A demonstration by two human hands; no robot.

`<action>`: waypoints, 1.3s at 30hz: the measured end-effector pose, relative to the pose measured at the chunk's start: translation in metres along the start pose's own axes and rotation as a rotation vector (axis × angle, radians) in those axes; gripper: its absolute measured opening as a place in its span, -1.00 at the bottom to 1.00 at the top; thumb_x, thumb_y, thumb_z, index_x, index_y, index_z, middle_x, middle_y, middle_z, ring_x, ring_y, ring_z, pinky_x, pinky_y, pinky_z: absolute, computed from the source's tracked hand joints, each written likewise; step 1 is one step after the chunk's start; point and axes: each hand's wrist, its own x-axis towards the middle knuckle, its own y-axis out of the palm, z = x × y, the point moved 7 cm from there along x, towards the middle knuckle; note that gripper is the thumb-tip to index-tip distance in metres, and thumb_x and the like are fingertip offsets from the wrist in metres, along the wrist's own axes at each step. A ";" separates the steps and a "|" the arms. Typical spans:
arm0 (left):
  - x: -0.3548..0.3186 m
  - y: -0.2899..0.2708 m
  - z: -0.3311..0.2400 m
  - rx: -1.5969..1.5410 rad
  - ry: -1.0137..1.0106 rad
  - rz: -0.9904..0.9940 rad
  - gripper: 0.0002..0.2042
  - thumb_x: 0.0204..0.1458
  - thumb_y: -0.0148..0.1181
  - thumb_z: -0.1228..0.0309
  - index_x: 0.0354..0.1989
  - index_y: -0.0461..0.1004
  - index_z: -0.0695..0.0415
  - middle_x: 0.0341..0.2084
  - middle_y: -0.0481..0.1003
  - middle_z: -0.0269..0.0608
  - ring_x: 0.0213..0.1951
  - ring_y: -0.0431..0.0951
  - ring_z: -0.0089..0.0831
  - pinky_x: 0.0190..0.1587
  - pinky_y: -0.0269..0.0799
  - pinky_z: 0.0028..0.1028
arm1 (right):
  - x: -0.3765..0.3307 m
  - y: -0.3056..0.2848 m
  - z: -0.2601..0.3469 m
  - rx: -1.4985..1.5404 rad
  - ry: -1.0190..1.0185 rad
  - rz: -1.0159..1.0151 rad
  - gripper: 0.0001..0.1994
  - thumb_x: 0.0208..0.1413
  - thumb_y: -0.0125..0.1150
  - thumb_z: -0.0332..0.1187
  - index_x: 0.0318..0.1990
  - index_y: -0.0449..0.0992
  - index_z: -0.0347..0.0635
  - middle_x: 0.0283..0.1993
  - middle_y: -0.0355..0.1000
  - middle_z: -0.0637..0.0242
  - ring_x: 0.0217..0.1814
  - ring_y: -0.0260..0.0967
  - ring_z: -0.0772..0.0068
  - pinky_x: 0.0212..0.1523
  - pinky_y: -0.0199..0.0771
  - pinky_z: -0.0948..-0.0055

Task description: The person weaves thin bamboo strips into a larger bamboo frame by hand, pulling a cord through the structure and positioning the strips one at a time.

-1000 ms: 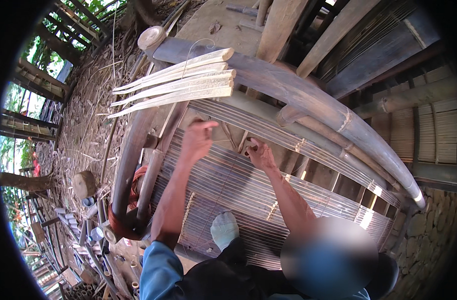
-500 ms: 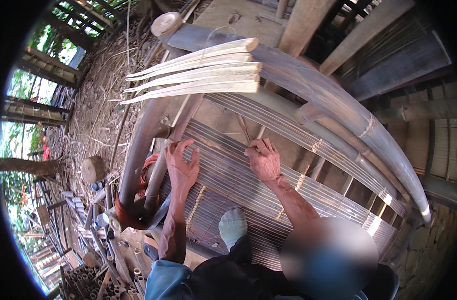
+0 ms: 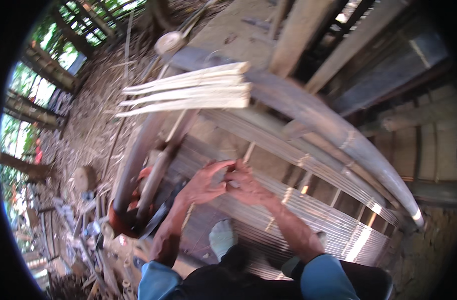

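My left hand [image 3: 204,184] and my right hand [image 3: 244,186] meet above a platform of narrow bamboo slats [image 3: 333,222]. The left fingers and thumb curve toward the right hand, with a gap between them. Bent inward, the right fingers touch the left fingertips. Motion blur and small size hide whatever is pinched there. Beyond the hands, several pale split strips [image 3: 208,90], probably bamboo, fan out across the frame, their wide ends to the right.
A thick bamboo pole [image 3: 313,107] arcs from the far left to the right. Darker upright poles [image 3: 136,165] stand left, near orange cord [image 3: 119,220]. A sock-covered foot [image 3: 222,239] rests on the slats. Bamboo offcuts [image 3: 106,270] lie lower left, a wood block [image 3: 85,178] farther up.
Both hands have come together from apart: the left moved right, the right moved left and slightly nearer. The view has shifted, and a second foot shows at the lower right.
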 end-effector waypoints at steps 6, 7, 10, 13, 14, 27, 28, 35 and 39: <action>-0.026 -0.016 -0.025 -0.704 -0.420 0.147 -0.49 0.18 0.34 0.41 0.29 0.38 0.21 -0.31 0.65 -0.20 -0.33 0.61 -0.51 -0.23 0.52 -0.54 | 0.003 -0.055 0.008 0.208 0.415 0.002 -0.79 0.32 0.22 -0.27 -0.16 0.49 -0.26 -0.32 0.50 0.20 -0.31 0.48 0.26 -0.22 0.47 0.25; -0.023 -0.019 -0.027 -0.695 -0.400 0.162 -0.49 0.18 0.34 0.41 0.29 0.38 0.21 -0.31 0.65 -0.20 -0.33 0.61 -0.51 -0.23 0.52 -0.54 | 0.002 -0.058 0.006 0.326 0.431 0.002 -0.75 0.26 0.34 -0.23 -0.19 0.49 -0.25 -0.33 0.47 0.30 -0.35 0.35 0.47 -0.28 0.40 0.36; -0.027 -0.037 -0.007 -0.393 -0.525 0.210 -0.68 0.12 0.39 0.43 0.04 0.59 0.25 -0.44 0.63 -0.24 -0.43 0.58 -0.52 -0.38 0.46 -0.56 | -0.005 -0.087 0.016 0.400 0.295 -0.094 -0.72 0.21 0.40 -0.21 -0.19 0.49 -0.23 -0.36 0.42 0.38 -0.39 0.22 0.62 -0.35 0.31 0.46; -0.036 -0.112 0.030 -0.059 -0.430 -0.156 -0.85 0.09 0.40 0.46 -0.23 0.69 0.27 -0.49 0.60 -0.24 -0.48 0.54 -0.54 -0.42 0.43 -0.55 | -0.022 -0.099 -0.017 0.203 0.412 -0.078 -0.69 0.14 0.46 -0.19 -0.11 0.58 -0.19 -0.42 0.41 0.35 -0.41 0.24 0.54 -0.37 0.30 0.43; -0.046 -0.142 0.054 -0.028 -0.385 -0.345 -0.87 0.08 0.40 0.47 -0.27 0.68 0.28 -0.52 0.60 -0.29 -0.47 0.54 -0.57 -0.41 0.43 -0.54 | -0.022 -0.096 -0.033 0.113 0.461 -0.064 -0.66 0.10 0.48 -0.18 -0.06 0.62 -0.17 -0.44 0.41 0.34 -0.41 0.25 0.50 -0.37 0.30 0.41; 0.144 0.042 0.088 0.937 -0.140 -0.314 -0.85 -0.01 0.23 0.43 -0.29 0.67 0.11 -0.34 0.63 0.07 -0.21 0.66 0.05 -0.10 0.59 -0.09 | -0.055 0.011 -0.216 -0.364 0.817 0.005 -0.66 0.24 0.06 -0.18 0.08 0.52 -0.07 -0.11 0.60 0.02 0.00 0.56 -0.10 0.02 0.57 0.06; 0.156 0.058 0.108 0.833 -0.320 -0.088 -0.80 -0.02 0.21 0.42 -0.22 0.64 0.12 -0.26 0.62 0.10 -0.11 0.64 0.04 -0.01 0.56 -0.09 | -0.054 0.010 -0.220 -0.346 0.820 -0.014 -0.67 0.24 0.06 -0.18 0.07 0.53 -0.07 -0.09 0.60 0.02 0.01 0.56 -0.10 0.03 0.56 0.06; 0.134 0.052 0.141 0.551 -0.421 0.156 -0.73 -0.07 0.17 0.45 -0.16 0.60 0.18 -0.09 0.59 0.11 0.04 0.56 0.10 0.11 0.47 -0.02 | -0.041 0.005 -0.164 -0.298 0.929 -0.071 -0.71 0.16 0.17 -0.20 -0.05 0.64 -0.11 -0.05 0.60 0.03 -0.01 0.57 -0.07 0.03 0.57 0.14; 0.112 0.058 0.070 0.503 0.082 -0.244 -0.80 -0.13 0.31 0.42 -0.28 0.62 0.13 -0.16 0.54 0.01 -0.04 0.52 0.06 0.05 0.46 -0.07 | -0.056 -0.035 -0.134 -0.140 0.796 -0.250 -0.79 0.18 0.16 -0.30 -0.14 0.66 -0.12 -0.20 0.60 -0.02 -0.12 0.60 -0.09 -0.08 0.60 0.09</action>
